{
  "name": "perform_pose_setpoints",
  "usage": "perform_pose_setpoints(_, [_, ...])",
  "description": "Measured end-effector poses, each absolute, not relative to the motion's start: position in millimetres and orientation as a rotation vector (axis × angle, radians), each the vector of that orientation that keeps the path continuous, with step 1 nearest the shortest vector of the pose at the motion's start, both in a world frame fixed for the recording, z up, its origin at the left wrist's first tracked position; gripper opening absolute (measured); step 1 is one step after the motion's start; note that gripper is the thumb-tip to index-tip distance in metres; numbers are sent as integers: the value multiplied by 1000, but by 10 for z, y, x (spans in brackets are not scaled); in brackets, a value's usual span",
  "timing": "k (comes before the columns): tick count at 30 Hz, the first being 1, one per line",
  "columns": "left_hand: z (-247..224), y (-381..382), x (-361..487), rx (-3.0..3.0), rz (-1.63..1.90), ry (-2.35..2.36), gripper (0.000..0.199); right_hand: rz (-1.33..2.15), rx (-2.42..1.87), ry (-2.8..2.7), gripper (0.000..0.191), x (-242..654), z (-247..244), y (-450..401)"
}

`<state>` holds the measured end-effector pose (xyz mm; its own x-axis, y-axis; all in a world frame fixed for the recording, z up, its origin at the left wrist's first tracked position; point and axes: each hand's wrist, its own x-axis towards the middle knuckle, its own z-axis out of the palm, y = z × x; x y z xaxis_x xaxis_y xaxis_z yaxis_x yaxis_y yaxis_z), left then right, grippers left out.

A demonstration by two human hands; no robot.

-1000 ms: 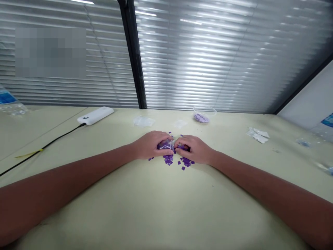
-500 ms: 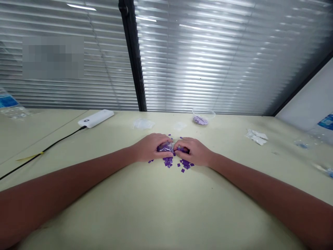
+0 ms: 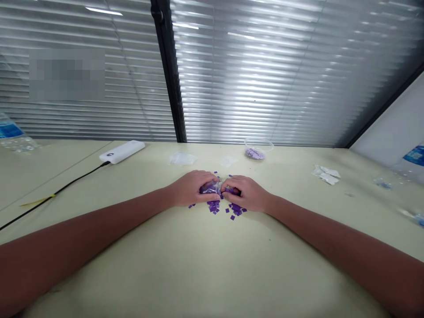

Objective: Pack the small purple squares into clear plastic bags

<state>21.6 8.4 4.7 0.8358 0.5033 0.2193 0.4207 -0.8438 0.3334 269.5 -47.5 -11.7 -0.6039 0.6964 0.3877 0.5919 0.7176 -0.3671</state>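
Observation:
My left hand (image 3: 194,187) is closed round a small clear plastic bag (image 3: 210,187) with purple pieces inside. Close beside it, the fingertips of my right hand (image 3: 250,192) pinch at the bag's right end, where a dark purple patch shows between thumb and fingers. Exactly what lies under the right fingers is hidden. Small purple square pieces (image 3: 213,206) are scattered on the table in front of the bag, and another cluster of purple squares (image 3: 236,209) lies just below my right hand. A few more lie behind the hands.
At the back stand a clear round tub (image 3: 255,153) with pale purple bits and flat clear plastic bags (image 3: 182,158). A white power bank (image 3: 122,152) with a black cable (image 3: 79,177) lies left. Torn white paper (image 3: 327,174) is at right. Water bottles (image 3: 15,134) lie at both sides.

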Motion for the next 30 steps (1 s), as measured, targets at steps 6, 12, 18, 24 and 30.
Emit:
perform_pose_setpoints(6, [42,87,212,2746,440,704,53,277,-990,-2409,6,2687,-107,-479])
perform_pose_setpoints(12, [52,87,210,2748,429,697,52,276,-994,-2405,6,2687,-111,-476])
perform_pose_setpoints(18, [35,90,214,2748,433,711,52,269,-986,-2403,5,2691,-128,-469])
perform_pose_setpoints(24, [46,80,213,2747,430,722,51,260,-986,-2399,6,2689,-126,-470])
perform_pose_setpoints(30, [53,81,218,2753,433,704,52,257,-978,-2400,6,2693,-143,-457])
